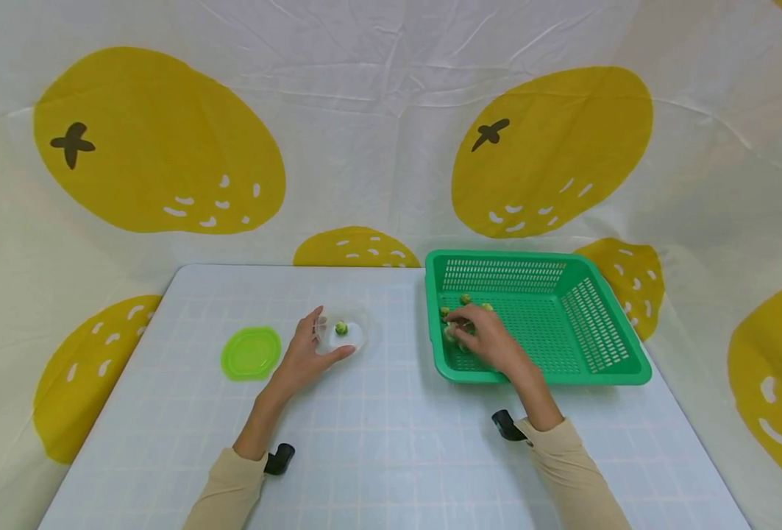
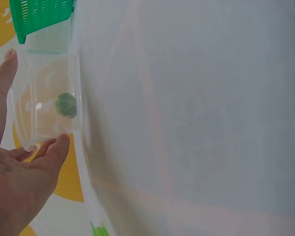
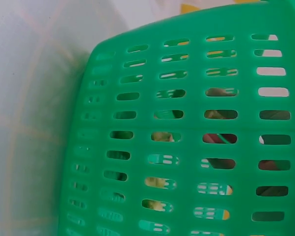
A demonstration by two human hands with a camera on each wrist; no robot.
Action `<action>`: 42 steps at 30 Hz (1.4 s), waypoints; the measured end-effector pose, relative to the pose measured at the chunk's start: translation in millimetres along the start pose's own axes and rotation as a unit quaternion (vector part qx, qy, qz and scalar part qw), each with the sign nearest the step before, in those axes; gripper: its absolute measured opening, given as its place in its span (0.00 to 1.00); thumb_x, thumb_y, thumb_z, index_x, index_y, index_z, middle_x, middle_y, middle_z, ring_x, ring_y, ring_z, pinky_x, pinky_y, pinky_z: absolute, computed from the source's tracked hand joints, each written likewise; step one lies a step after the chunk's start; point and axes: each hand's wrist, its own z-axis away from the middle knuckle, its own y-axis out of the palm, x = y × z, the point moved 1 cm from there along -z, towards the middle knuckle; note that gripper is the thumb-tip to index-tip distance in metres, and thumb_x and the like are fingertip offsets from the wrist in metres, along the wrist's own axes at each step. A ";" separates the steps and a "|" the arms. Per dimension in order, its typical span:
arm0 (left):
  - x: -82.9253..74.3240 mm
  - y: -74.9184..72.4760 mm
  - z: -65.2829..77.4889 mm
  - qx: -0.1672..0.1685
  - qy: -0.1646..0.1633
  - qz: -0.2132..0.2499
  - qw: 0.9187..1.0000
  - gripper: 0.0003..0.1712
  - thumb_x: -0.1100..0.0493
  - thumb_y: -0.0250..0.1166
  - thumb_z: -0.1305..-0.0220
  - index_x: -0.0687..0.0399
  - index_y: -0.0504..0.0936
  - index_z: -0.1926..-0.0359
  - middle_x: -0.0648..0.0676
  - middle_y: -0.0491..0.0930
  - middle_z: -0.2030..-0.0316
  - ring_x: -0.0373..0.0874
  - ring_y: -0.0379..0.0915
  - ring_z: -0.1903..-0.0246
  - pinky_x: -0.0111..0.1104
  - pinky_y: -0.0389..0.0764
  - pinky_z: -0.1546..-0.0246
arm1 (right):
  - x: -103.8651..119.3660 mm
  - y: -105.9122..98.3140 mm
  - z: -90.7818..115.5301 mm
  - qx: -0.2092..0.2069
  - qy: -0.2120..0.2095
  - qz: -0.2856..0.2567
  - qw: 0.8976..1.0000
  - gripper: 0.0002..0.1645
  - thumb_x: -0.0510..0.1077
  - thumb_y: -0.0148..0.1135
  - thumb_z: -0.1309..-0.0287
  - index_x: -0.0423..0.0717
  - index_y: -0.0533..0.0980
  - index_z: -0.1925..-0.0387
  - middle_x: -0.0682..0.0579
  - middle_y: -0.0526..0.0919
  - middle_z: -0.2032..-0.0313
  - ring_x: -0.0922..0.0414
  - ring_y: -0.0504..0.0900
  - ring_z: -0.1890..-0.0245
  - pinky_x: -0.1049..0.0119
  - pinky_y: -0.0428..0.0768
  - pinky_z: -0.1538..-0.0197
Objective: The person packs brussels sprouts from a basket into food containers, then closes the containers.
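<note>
A clear plastic container [image 1: 357,340] stands on the table with one Brussels sprout [image 1: 341,327] inside. My left hand [image 1: 307,357] holds it from the left, fingers on the far side and thumb along the near side; in the left wrist view the sprout [image 2: 66,105] shows through the wall. Inside the green basket [image 1: 536,376], my right hand [image 1: 493,342] reaches down at the left end, fingers and thumb pinching a pale green sprout [image 1: 451,333]. Other sprouts [image 1: 466,299] lie around its fingertips. From the right wrist, the slotted basket wall [image 3: 186,147] mostly hides that hand.
A lime-green lid [image 1: 251,354] lies flat on the table [image 1: 364,442], left of the container. The basket stands at the table's right side, its rim raised around the right hand. Behind the table hangs a white cloth [image 1: 371,147] printed with big yellow fruit.
</note>
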 end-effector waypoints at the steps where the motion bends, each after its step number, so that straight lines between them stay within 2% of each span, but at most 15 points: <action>1: 0.1 0.0 0.0 -0.001 -0.001 0.001 1.000 0.67 0.38 0.77 0.43 0.55 0.45 0.18 0.64 0.49 0.22 0.59 0.52 0.24 0.52 0.63 0.28 | 0.3 -0.4 0.1 -0.006 0.002 -0.003 1.000 0.14 0.32 0.68 0.36 0.32 0.82 0.50 0.38 0.85 0.54 0.45 0.86 0.55 0.53 0.87 0.53; 12: 1.7 0.7 -0.8 -0.001 0.002 0.002 1.000 0.66 0.38 0.77 0.43 0.55 0.45 0.18 0.65 0.49 0.22 0.59 0.52 0.24 0.52 0.63 0.27 | 4.3 -3.8 -1.1 -0.104 0.021 -0.020 0.994 0.14 0.34 0.67 0.34 0.34 0.82 0.48 0.40 0.84 0.52 0.44 0.84 0.52 0.51 0.86 0.51; 16: 0.6 0.2 -0.2 0.001 -0.001 0.000 1.000 0.67 0.38 0.77 0.43 0.55 0.45 0.18 0.65 0.48 0.22 0.59 0.51 0.24 0.52 0.63 0.27 | 7.2 -3.4 -2.2 -0.152 0.013 -0.036 0.988 0.14 0.33 0.68 0.35 0.33 0.82 0.49 0.39 0.83 0.53 0.44 0.85 0.53 0.53 0.87 0.51; 22: 1.4 0.3 -0.8 0.001 -0.001 0.000 1.000 0.67 0.38 0.77 0.43 0.55 0.45 0.18 0.65 0.48 0.22 0.59 0.51 0.24 0.53 0.63 0.27 | 14.6 -2.2 -4.6 -0.204 -0.002 -0.051 0.978 0.14 0.32 0.69 0.36 0.34 0.82 0.49 0.40 0.83 0.54 0.46 0.84 0.54 0.63 0.85 0.48; 28: 3.2 1.0 -1.6 -0.001 0.001 0.002 1.000 0.66 0.39 0.78 0.43 0.56 0.46 0.18 0.65 0.49 0.22 0.60 0.52 0.25 0.53 0.63 0.28 | 22.6 0.4 -7.3 -0.231 -0.007 -0.049 0.972 0.14 0.31 0.70 0.38 0.34 0.83 0.50 0.40 0.82 0.55 0.46 0.85 0.55 0.70 0.84 0.48; 37: 2.3 1.3 -2.0 -0.001 0.001 -0.005 1.000 0.67 0.38 0.77 0.44 0.56 0.46 0.18 0.65 0.50 0.23 0.59 0.53 0.25 0.52 0.64 0.28 | 36.3 5.9 -14.3 -0.263 -0.020 -0.055 0.963 0.13 0.33 0.69 0.36 0.36 0.83 0.50 0.42 0.83 0.53 0.49 0.86 0.54 0.64 0.86 0.50; 42: 1.7 1.1 -1.7 -0.002 0.000 -0.008 1.000 0.67 0.38 0.77 0.43 0.56 0.45 0.18 0.65 0.50 0.22 0.59 0.53 0.25 0.52 0.64 0.28 | 44.6 11.0 -20.9 -0.271 -0.031 -0.077 0.959 0.13 0.33 0.70 0.37 0.36 0.84 0.51 0.43 0.83 0.54 0.48 0.86 0.53 0.66 0.85 0.49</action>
